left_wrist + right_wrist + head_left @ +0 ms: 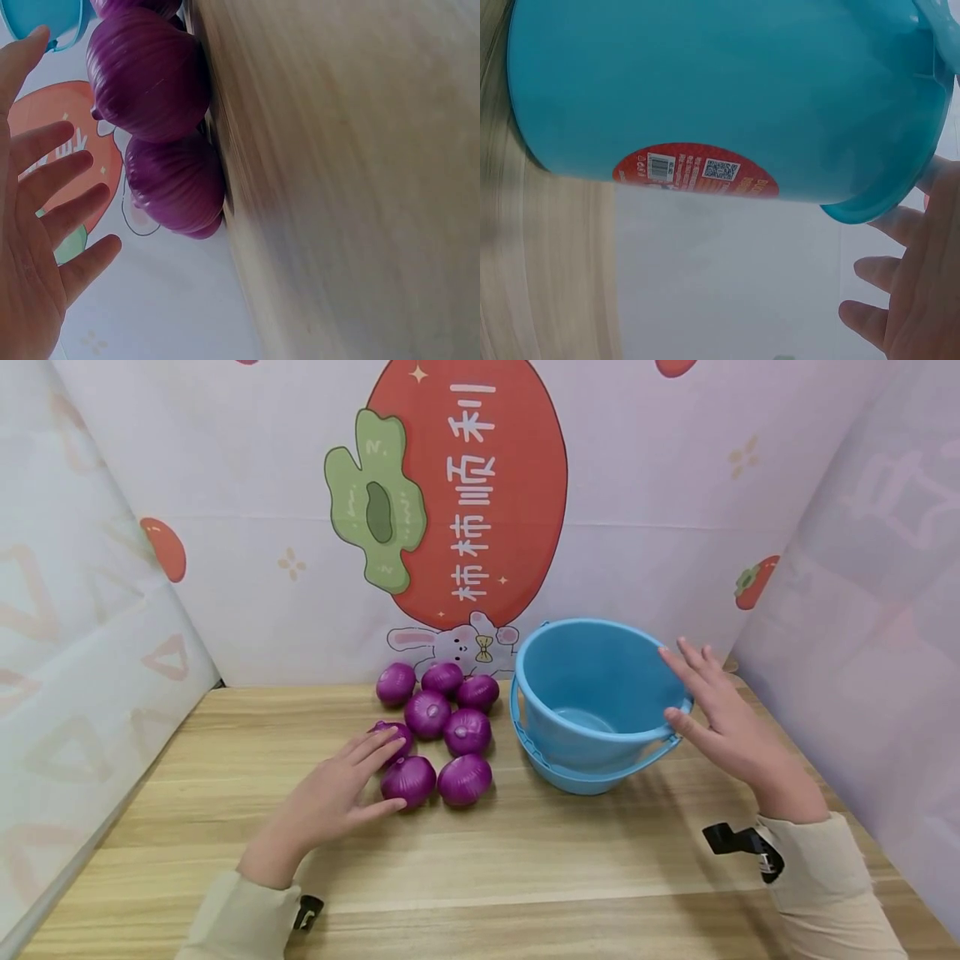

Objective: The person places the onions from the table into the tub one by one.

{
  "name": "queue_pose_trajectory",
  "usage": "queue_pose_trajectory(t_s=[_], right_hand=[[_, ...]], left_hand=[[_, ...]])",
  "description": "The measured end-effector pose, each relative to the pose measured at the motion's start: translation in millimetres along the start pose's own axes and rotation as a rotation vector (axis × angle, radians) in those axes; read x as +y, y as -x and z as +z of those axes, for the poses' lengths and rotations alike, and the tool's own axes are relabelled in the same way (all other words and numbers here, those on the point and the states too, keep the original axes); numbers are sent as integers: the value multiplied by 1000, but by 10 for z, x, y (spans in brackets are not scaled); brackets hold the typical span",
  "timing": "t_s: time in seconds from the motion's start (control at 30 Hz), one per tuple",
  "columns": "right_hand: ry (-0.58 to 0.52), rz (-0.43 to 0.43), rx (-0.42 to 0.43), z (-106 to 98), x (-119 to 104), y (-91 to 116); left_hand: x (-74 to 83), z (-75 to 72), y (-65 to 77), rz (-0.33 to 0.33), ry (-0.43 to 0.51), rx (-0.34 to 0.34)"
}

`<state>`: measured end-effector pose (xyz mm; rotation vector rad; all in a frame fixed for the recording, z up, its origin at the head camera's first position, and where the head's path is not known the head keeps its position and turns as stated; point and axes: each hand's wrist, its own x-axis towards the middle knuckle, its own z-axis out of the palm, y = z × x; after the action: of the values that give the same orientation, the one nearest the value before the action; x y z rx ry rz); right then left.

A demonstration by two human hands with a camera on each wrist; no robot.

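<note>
Several purple onions (467, 732) lie grouped on the table, just left of a blue bucket (551, 747). My left hand (330, 795) hovers at the group's near left side, fingers spread and extended, overlapping an onion (387, 737) in the head view. In the left wrist view its palm faces two large onions (148, 75) with a gap between. On the bucket's right side, my right hand (723, 718) has its fingers spread out, thumb and fingertips right at the rim. The bucket stands upright, its handle (543, 762) hanging down in front. Its visible inside holds nothing.
The wooden table (480, 877) meets a white printed backdrop (637, 568) behind the onions and bucket. Cloth side walls (97, 652) close in the table at left and right. A red label (697, 171) shows on the bucket in the right wrist view.
</note>
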<state>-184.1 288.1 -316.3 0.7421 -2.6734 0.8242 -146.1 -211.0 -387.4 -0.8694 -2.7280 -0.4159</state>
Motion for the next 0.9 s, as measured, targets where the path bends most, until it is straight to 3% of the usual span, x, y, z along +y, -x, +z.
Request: queue_pose_trajectory(t_s=[0.27, 0.63, 0.9], right_hand=[[-72, -27, -12, 50, -2, -19], [-69, 15, -35, 86, -83, -67], [-88, 11, -46, 97, -57, -74]], left_hand=[[60, 52, -81, 28, 2, -10], [104, 83, -151, 61, 7, -30], [116, 90, -169, 46, -39, -56]])
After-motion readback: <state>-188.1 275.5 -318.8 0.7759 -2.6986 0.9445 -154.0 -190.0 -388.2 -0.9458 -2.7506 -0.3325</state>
